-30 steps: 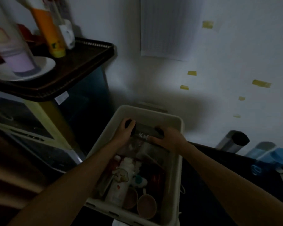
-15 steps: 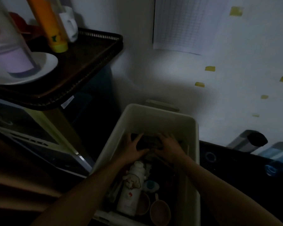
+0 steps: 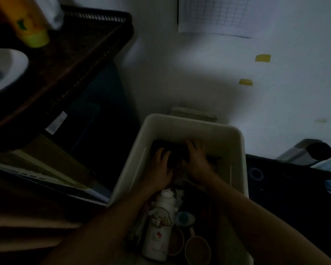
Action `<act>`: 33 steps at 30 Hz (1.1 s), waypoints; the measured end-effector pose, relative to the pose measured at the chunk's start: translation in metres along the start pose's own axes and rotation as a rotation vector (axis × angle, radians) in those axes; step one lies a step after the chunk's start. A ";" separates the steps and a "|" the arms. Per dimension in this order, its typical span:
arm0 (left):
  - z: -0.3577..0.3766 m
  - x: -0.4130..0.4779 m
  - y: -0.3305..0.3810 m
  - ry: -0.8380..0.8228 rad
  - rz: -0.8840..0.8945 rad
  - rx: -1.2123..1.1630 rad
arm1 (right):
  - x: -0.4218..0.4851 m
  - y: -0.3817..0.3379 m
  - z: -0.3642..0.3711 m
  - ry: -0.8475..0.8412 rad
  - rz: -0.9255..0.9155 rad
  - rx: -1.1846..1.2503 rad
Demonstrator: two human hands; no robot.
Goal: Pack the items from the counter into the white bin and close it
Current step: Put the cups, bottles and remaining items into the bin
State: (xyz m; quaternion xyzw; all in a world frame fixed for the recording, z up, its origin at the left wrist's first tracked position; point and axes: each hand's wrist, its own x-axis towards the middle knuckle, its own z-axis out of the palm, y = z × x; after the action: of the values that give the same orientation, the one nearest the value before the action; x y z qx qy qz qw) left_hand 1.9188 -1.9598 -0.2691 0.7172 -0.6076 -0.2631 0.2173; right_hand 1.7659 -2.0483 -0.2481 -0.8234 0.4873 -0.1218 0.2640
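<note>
Now both hands reach into the white bin (image 3: 189,122).
The left hand (image 3: 161,167) lies with its fingers spread flat on a dark item (image 3: 172,150) at the far end of the bin, so its grip is apart. The right hand (image 3: 198,163) covers the same item just beside it, but the dim light hides its grip. Nearer in the bin lie a white cartoon bottle (image 3: 159,226) and two brown cups (image 3: 198,248).
</note>
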 end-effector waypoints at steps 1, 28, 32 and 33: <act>0.004 0.001 -0.002 -0.010 0.018 -0.007 | -0.002 0.002 0.004 0.027 0.046 0.033; -0.015 -0.007 0.029 -0.126 0.016 -0.026 | -0.066 -0.023 -0.022 0.148 0.142 0.468; -0.022 -0.011 0.058 -0.076 0.129 -0.105 | -0.073 -0.021 -0.044 0.168 0.022 0.430; -0.024 -0.012 0.068 -0.055 0.159 -0.157 | -0.075 -0.019 -0.052 0.188 0.021 0.413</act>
State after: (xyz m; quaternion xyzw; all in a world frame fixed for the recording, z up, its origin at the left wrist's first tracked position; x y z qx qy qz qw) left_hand 1.8812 -1.9599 -0.2065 0.6398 -0.6459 -0.3116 0.2763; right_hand 1.7190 -1.9926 -0.1907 -0.7319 0.4829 -0.2924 0.3817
